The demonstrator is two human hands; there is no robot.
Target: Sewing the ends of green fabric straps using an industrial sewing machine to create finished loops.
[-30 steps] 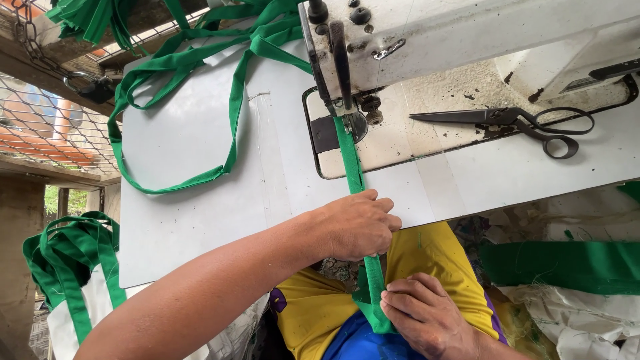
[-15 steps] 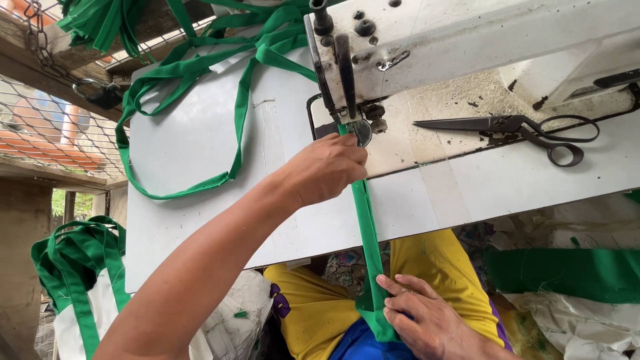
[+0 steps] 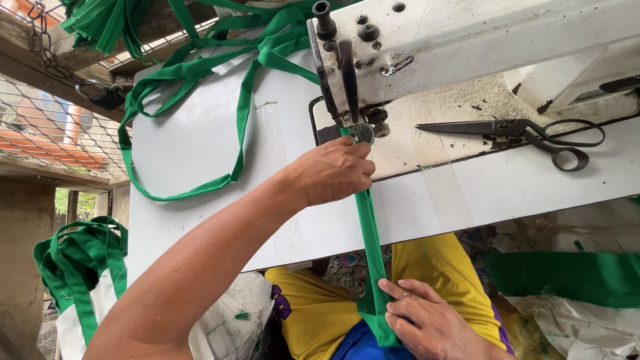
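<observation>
A green fabric strap [image 3: 370, 240] runs from the presser foot [image 3: 360, 132] of a white sewing machine [image 3: 467, 40] down over the table edge to my lap. My left hand [image 3: 333, 170] rests on the strap just in front of the presser foot, fingers closed on it. My right hand [image 3: 427, 320] holds the strap's lower end against my lap, fingers pressing the fabric. The needle itself is hidden behind the machine head and my left hand.
Black scissors [image 3: 527, 133] lie on the machine bed at right. A long loop of sewn green strap [image 3: 240, 120] trails across the white table [image 3: 193, 147]. More green straps hang at lower left [image 3: 80, 267], and green cloth [image 3: 567, 273] lies at lower right.
My left hand has moved up the strap from the table edge to the presser foot. My right hand has stayed on the lower end at my lap.
</observation>
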